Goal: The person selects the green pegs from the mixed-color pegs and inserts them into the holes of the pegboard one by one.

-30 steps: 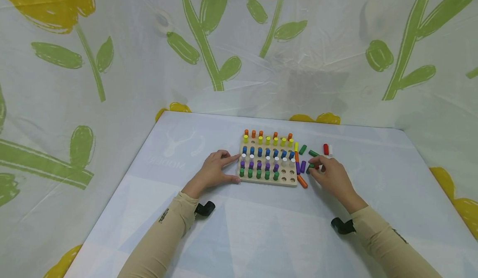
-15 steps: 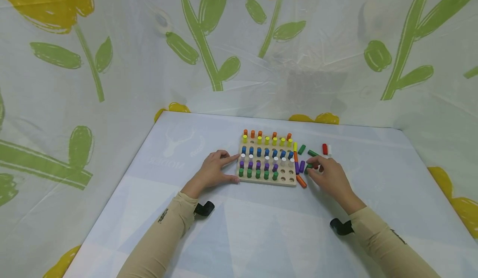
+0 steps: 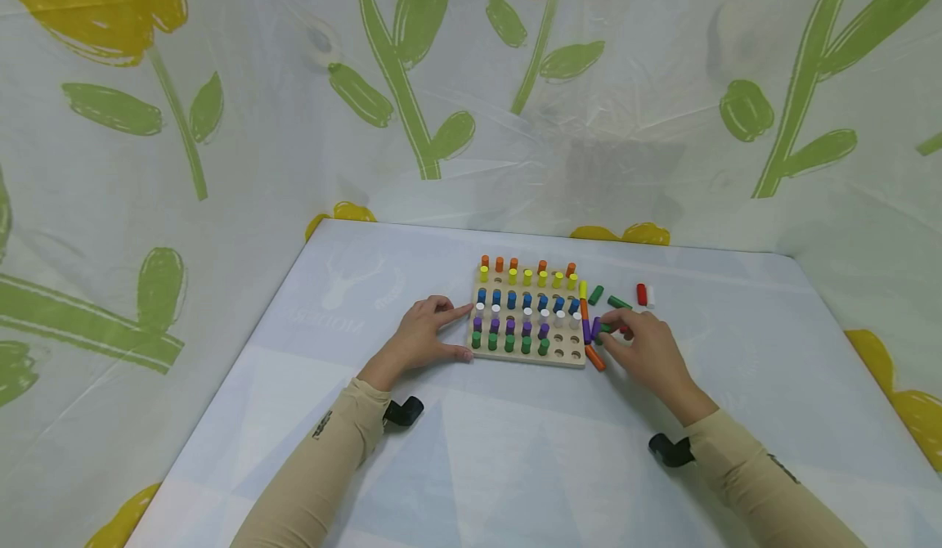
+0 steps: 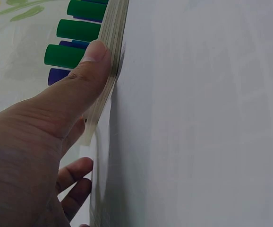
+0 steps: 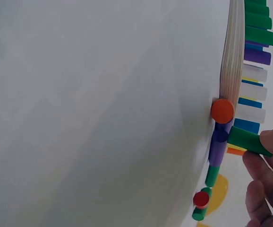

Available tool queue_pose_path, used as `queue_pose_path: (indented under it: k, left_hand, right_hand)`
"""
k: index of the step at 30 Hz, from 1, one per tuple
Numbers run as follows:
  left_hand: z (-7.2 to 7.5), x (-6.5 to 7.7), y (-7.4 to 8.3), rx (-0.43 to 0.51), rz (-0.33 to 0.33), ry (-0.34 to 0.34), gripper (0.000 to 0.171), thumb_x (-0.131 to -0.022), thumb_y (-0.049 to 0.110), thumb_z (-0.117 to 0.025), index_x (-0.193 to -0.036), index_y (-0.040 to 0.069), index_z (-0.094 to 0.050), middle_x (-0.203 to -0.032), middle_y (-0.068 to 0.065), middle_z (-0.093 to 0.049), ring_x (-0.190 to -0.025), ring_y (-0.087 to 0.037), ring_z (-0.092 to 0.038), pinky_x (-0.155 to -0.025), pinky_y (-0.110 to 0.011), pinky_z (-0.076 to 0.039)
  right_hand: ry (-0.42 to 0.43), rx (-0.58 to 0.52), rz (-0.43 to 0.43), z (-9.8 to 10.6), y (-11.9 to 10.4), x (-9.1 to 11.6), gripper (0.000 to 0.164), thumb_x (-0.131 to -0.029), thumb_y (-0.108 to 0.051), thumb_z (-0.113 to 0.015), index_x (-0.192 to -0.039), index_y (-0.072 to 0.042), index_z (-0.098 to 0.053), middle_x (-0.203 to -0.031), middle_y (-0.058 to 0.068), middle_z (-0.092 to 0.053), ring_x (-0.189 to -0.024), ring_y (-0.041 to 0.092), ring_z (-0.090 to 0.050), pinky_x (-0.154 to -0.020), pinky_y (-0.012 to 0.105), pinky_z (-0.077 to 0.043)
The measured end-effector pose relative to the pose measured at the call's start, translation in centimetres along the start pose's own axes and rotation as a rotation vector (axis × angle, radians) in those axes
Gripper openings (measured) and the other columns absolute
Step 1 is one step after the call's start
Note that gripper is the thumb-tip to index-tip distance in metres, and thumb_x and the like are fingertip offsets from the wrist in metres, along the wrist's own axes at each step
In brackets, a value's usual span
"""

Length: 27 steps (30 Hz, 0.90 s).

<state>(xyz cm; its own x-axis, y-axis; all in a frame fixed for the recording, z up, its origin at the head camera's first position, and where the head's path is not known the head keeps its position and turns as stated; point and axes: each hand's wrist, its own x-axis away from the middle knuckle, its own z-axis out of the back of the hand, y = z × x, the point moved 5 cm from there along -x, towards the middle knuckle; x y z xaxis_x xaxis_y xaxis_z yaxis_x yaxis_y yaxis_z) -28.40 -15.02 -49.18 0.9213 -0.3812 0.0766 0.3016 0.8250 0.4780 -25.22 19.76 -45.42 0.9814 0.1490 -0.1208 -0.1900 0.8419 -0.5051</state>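
Note:
A wooden pegboard [image 3: 526, 360] holds rows of orange, yellow, blue, white, purple and green pegs. At its left side rests my left hand [image 3: 423, 335], thumb and index finger straight and spread, touching the edge; in the left wrist view the thumb [image 4: 91, 64] presses the board's side. My right hand [image 3: 651, 352], right of the board, pinches a green peg [image 5: 245, 138] between thumb and fingers. Beneath and beside it lie loose pegs, among them a purple peg [image 3: 596, 329] and an orange peg [image 3: 595, 358]. Holes show at the board's near right corner.
Further loose pegs lie right of the board: a yellow peg [image 3: 584, 289], a green peg [image 3: 596, 294], a red peg [image 3: 642, 294] and a white peg [image 3: 651, 296]. All stand on a pale table [image 3: 515, 450] backed by a flower-printed curtain [image 3: 633, 139].
My right hand has shifted slightly left toward the board with the green peg, which now overlaps the loose purple peg in the head view. My left hand keeps its place.

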Motion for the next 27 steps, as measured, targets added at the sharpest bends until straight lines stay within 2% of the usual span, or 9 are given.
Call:
queue_pose_path:
  k: [11, 27]
  left_hand:
    - [0.0, 0.0, 0.1, -0.006, 0.01, -0.004, 0.089, -0.078, 0.058, -0.082, -0.155, 0.033, -0.044, -0.14, -0.009, -0.043, -0.127, -0.031, -0.038, -0.114, -0.049, -0.031]
    - [0.1, 0.0, 0.1, 0.001, 0.01, -0.005, 0.088, -0.078, 0.058, -0.082, -0.154, 0.032, -0.046, -0.138, -0.008, -0.044, -0.126, -0.03, -0.039, -0.112, -0.048, -0.032]
  right_hand:
    - [-0.004, 0.002, 0.004, -0.3, -0.2, 0.0, 0.027, -0.093, -0.021, -0.074, -0.117, -0.008, -0.069, -0.101, 0.009, -0.068, -0.093, 0.028, -0.055, -0.074, 0.038, -0.046]
    - [0.019, -0.022, 0.06, -0.3, -1.6, 0.4, 0.024, -0.092, -0.017, -0.076, -0.113, -0.009, -0.07, -0.101, 0.006, -0.07, -0.09, 0.025, -0.055, -0.076, 0.04, -0.043]
